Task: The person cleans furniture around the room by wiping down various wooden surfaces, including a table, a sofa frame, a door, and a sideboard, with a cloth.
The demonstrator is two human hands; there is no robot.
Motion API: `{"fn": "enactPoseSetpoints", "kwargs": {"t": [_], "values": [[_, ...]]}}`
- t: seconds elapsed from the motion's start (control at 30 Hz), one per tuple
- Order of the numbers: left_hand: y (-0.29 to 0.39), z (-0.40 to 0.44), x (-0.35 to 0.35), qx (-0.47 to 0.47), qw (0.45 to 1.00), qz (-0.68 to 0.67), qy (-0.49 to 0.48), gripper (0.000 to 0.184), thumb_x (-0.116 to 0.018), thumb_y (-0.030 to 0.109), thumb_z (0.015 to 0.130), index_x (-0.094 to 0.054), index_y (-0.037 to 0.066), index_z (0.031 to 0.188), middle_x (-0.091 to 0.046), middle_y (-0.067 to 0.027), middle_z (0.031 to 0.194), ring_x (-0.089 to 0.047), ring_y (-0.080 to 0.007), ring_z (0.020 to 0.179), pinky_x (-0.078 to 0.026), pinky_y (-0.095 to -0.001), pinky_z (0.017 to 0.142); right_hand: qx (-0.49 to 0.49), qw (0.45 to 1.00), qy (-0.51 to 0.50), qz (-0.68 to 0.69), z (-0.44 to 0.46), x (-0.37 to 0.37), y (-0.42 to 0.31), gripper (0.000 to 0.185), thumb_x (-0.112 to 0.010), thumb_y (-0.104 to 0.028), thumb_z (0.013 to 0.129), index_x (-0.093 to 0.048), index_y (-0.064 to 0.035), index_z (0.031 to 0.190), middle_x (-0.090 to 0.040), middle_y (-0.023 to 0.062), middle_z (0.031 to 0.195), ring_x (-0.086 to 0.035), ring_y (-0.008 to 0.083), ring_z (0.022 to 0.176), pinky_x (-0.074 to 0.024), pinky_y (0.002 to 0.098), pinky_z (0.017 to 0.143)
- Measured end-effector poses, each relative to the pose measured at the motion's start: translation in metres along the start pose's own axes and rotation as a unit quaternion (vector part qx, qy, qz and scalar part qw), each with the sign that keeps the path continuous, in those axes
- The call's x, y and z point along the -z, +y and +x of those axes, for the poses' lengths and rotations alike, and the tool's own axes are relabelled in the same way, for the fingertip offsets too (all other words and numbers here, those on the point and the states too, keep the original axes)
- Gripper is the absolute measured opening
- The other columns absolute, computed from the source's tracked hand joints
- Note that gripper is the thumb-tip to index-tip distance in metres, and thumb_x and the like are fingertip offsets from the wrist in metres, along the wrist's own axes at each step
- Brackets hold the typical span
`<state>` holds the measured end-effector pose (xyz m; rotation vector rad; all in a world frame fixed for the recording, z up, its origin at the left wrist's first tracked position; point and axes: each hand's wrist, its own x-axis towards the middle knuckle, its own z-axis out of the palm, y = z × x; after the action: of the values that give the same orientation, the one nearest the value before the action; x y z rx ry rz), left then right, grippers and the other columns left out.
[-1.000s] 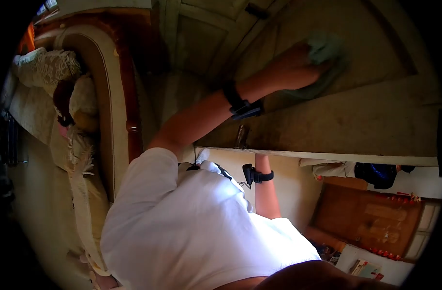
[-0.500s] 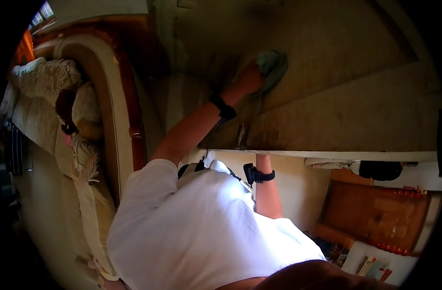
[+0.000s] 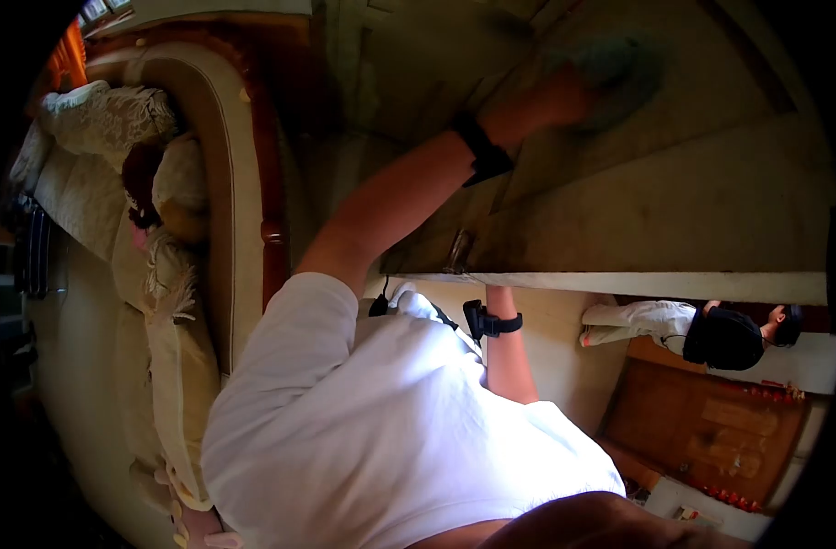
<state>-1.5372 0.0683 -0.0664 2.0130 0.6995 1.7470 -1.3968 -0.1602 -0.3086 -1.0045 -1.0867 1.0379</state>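
Note:
My left hand [image 3: 569, 99] is closed on a grey-green cloth [image 3: 619, 80], both blurred, against a worn brownish panel [image 3: 637, 210] in the upper part of the view. A dark band circles the left wrist. The panel has a pale lower edge, with a small metal fitting [image 3: 457, 251] near its left end. My right forearm, with a black strapped device [image 3: 491, 319] on it, rises to that edge; the right hand is hidden behind the panel.
On the left stands a sofa with a wooden frame [image 3: 272, 229] and fringed covers [image 3: 116, 114]. At the right, beyond the panel edge, is another person [image 3: 724, 337] in a dark top and light trousers, near a brown door [image 3: 720, 425].
My left hand with the cloth moved left and down across the panel, then back up and right. The other person has come further into sight. The right forearm stays nearly in place.

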Motion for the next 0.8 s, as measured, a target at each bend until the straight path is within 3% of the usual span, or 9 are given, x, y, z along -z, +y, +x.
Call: {"fn": "enactPoseSetpoints", "kwargs": {"t": [0.13, 0.2, 0.23, 0.37, 0.4, 0.47, 0.6, 0.67, 0.8], "values": [[-0.038, -0.066, -0.005, -0.012, 0.999, -0.030, 0.041, 0.050, -0.048, 0.036, 0.097, -0.045, 0.013, 0.142, -0.052, -0.0150, 0.139, -0.052, -0.0331, 0.125, -0.041, -0.0391, 0.106, 0.000, 1.000, 0.001, -0.004, -0.008, 0.001, -0.005, 0.058, -0.046, -0.036, 0.101, -0.026, -0.0049, 0.146, -0.032, 0.0111, 0.146, -0.034, 0.0268, 0.133, -0.0261, 0.0400, 0.111], [-0.032, -0.099, 0.025, 0.206, 0.958, -0.005, -0.201, 0.058, -0.047, 0.033, 0.099, -0.033, 0.006, 0.149, -0.037, -0.0165, 0.152, -0.035, -0.0286, 0.141, -0.027, -0.0368, 0.117, 0.003, 1.000, 0.001, -0.002, -0.005, -0.001, -0.006, 0.058, -0.046, -0.035, 0.101, -0.027, -0.0049, 0.146, -0.033, 0.0111, 0.145, -0.034, 0.0267, 0.132, -0.0267, 0.0399, 0.110], [-0.046, -0.116, 0.025, 0.203, 0.958, -0.003, -0.201, 0.058, -0.047, 0.033, 0.099, -0.033, 0.006, 0.149, -0.037, -0.0165, 0.152, -0.035, -0.0286, 0.141, -0.027, -0.0368, 0.117, 0.003, 1.000, 0.000, 0.002, -0.003, -0.003, -0.005, 0.057, -0.046, -0.035, 0.101, -0.027, -0.0049, 0.145, -0.033, 0.0111, 0.145, -0.035, 0.0266, 0.132, -0.0269, 0.0398, 0.110], [-0.046, -0.141, 0.030, 0.324, 0.896, 0.066, -0.297, 0.043, -0.052, 0.033, 0.096, -0.058, 0.004, 0.127, -0.057, -0.0176, 0.133, -0.055, -0.0331, 0.121, -0.044, -0.0387, 0.101, 0.007, 1.000, -0.009, 0.019, 0.008, -0.009, 0.005, 0.056, -0.046, -0.035, 0.101, -0.028, -0.0049, 0.145, -0.035, 0.0111, 0.144, -0.036, 0.0264, 0.131, -0.0280, 0.0395, 0.110], [-0.018, -0.135, 0.039, 0.303, 0.905, 0.061, -0.293, 0.043, -0.052, 0.033, 0.096, -0.058, 0.004, 0.127, -0.057, -0.0176, 0.133, -0.055, -0.0331, 0.121, -0.044, -0.0387, 0.101, 0.009, 1.000, -0.014, 0.022, 0.014, -0.011, 0.008, 0.056, -0.046, -0.034, 0.101, -0.028, -0.0049, 0.145, -0.035, 0.0111, 0.144, -0.036, 0.0264, 0.131, -0.0283, 0.0395, 0.109], [0.047, -0.136, 0.057, 0.190, 0.971, -0.084, -0.123, 0.049, -0.052, 0.031, 0.099, -0.048, 0.003, 0.138, -0.050, -0.0134, 0.143, -0.047, -0.0265, 0.131, -0.037, -0.0359, 0.108, 0.008, 0.999, -0.028, 0.029, 0.026, -0.015, 0.015, 0.055, -0.046, -0.034, 0.101, -0.029, -0.0049, 0.144, -0.036, 0.0111, 0.143, -0.037, 0.0263, 0.130, -0.0288, 0.0393, 0.109], [0.119, -0.116, 0.093, 0.173, 0.959, -0.172, -0.144, 0.048, -0.054, 0.032, 0.098, -0.049, 0.001, 0.135, -0.053, -0.0127, 0.137, -0.050, -0.0259, 0.126, -0.038, -0.0352, 0.107, 0.009, 0.998, -0.043, 0.044, 0.040, -0.021, 0.021, 0.054, -0.046, -0.033, 0.101, -0.030, -0.0049, 0.144, -0.037, 0.0111, 0.142, -0.038, 0.0261, 0.129, -0.0299, 0.0390, 0.109], [0.138, -0.127, 0.101, 0.178, 0.954, -0.227, -0.080, 0.039, -0.061, 0.029, 0.094, -0.059, 0.002, 0.123, -0.064, -0.0132, 0.119, -0.058, -0.0272, 0.112, -0.044, -0.0358, 0.099, 0.013, 0.998, -0.046, 0.047, 0.045, -0.022, 0.020, 0.053, -0.046, -0.033, 0.101, -0.031, -0.0049, 0.143, -0.038, 0.0111, 0.141, -0.039, 0.0260, 0.129, -0.0305, 0.0389, 0.108], [0.125, -0.194, 0.093, 0.185, 0.965, -0.174, -0.067, 0.042, -0.062, 0.025, 0.093, -0.054, 0.003, 0.127, -0.059, -0.0128, 0.127, -0.056, -0.0270, 0.117, -0.042, -0.0365, 0.102, 0.021, 0.997, -0.044, 0.057, 0.047, -0.024, 0.018, 0.052, -0.046, -0.032, 0.101, -0.032, -0.0049, 0.143, -0.039, 0.0111, 0.140, -0.040, 0.0258, 0.128, -0.0315, 0.0386, 0.108]]}}
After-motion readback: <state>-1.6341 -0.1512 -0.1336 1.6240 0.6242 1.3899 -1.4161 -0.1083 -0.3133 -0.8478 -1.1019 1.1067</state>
